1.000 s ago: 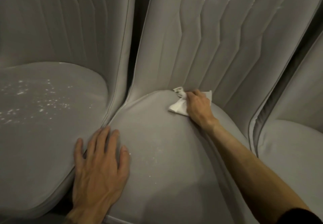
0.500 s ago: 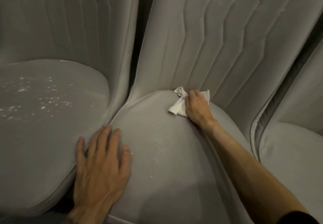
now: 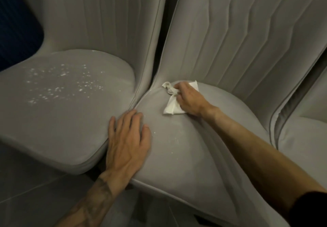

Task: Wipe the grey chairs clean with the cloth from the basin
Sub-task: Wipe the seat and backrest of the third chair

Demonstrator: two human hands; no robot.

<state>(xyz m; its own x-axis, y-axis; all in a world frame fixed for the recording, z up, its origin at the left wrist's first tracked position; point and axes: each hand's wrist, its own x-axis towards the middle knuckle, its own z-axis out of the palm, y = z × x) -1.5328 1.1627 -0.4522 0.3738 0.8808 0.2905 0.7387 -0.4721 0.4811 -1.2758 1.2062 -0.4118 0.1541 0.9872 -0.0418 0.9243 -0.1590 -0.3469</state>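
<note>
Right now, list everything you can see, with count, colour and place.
left chair: one, grey, on the left
middle chair: one, grey, centre, close against the left chair
right chair: one, grey, right edge, partly cut off
cloth: one, white, bunched at the back of the middle chair's seat
specks: many, white, on the left chair's seat; a few on the middle seat
floor: grey tiles, bottom left
panel: one, dark blue, top left; cannot tell what it is
left hand: flat on the middle seat's left edge
right hand: grips the cloth
sleeve: one, black, right arm, bottom right
</note>
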